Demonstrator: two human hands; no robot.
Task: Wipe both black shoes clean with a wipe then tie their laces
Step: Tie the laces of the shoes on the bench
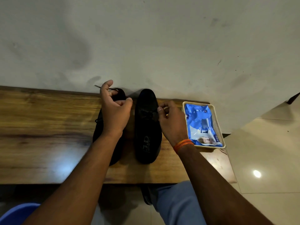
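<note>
Two black shoes stand side by side on the wooden table (48, 127), toes pointing at the wall. My left hand (115, 111) hovers over the left shoe (97, 133) and hides most of it. Its fingers are curled on a black lace (97, 86) whose end sticks out past the thumb. The right shoe (147, 132) is in full view, with its laces crossed at the middle. My right hand (172, 122) sits at that shoe's right side, fingers pinched at the lace knot. A blue wipe packet (201, 124) lies to the right.
The packet rests in a cream tray (209, 146) at the table's right end. A stained wall runs right behind the shoes. Tiled floor shows to the right, my trouser leg (175, 205) and a blue seat (16, 213) below the table's near edge.
</note>
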